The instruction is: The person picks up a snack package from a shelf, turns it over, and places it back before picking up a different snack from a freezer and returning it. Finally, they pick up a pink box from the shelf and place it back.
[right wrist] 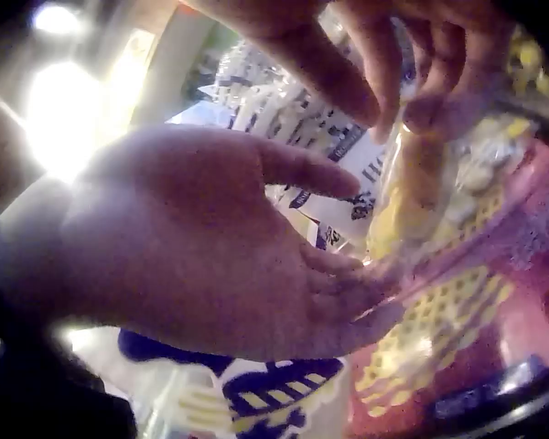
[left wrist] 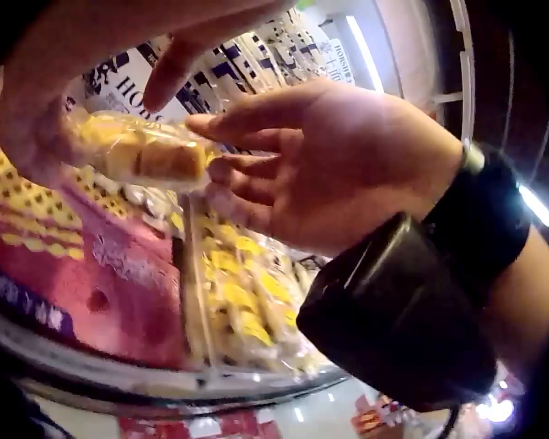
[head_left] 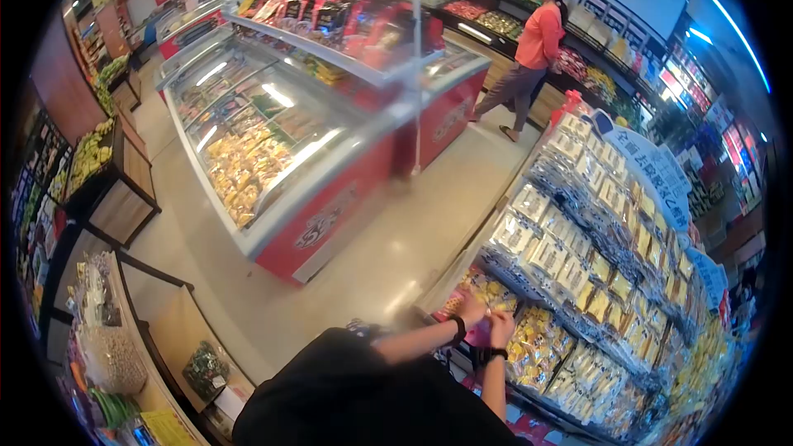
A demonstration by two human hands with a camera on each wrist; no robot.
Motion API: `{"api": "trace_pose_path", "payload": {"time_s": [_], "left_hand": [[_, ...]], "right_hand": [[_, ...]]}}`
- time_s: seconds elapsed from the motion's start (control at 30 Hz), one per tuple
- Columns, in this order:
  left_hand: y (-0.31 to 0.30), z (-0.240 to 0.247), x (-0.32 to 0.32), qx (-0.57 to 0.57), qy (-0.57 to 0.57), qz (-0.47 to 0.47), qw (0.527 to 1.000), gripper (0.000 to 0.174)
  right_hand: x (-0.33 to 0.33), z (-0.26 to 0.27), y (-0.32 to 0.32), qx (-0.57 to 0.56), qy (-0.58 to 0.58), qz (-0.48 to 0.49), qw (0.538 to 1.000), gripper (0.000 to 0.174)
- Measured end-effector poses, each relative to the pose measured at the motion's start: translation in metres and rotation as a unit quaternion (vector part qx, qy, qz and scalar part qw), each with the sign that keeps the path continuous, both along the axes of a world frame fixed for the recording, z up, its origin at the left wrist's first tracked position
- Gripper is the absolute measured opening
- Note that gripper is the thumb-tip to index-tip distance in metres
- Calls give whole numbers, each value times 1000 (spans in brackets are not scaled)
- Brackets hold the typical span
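Note:
Both hands meet over the front bin of a snack shelf in the head view. Between them is a small clear packet (left wrist: 146,151) with a yellow and brown cake-like snack inside. My left hand (head_left: 471,311) holds one end of it, its fingers at the packet's lower end in the right wrist view. My right hand (head_left: 500,329) pinches the other end with curled fingers, as the left wrist view shows. Under the hands lies a pink printed surface (left wrist: 119,283) with yellow dots, and beside it a bin of yellow-wrapped snacks (left wrist: 242,283).
Tiered shelves of wrapped snacks (head_left: 570,231) rise to the right. A red-sided glass-top freezer (head_left: 330,215) stands ahead across the aisle floor (head_left: 363,297). A person in an orange top (head_left: 538,37) is at the far produce shelves. A wooden stand (head_left: 173,322) is at the left.

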State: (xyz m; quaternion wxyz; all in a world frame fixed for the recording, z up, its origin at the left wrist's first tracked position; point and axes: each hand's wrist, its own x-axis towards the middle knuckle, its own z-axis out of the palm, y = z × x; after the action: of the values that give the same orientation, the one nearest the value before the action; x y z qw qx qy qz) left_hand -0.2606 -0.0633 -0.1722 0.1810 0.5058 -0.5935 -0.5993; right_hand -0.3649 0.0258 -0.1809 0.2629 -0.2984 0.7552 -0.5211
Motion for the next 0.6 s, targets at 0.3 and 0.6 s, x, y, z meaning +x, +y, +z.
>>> {"api": "trace_pose_path", "payload": {"time_s": [0.3, 0.6], "left_hand": [[68, 3, 144, 443, 139, -168, 870, 22], [62, -11, 379, 346, 204, -72, 913, 22]], "right_hand": [[143, 84, 87, 30, -18, -56, 998, 11], [330, 93, 36, 56, -160, 89, 982, 11]]}}
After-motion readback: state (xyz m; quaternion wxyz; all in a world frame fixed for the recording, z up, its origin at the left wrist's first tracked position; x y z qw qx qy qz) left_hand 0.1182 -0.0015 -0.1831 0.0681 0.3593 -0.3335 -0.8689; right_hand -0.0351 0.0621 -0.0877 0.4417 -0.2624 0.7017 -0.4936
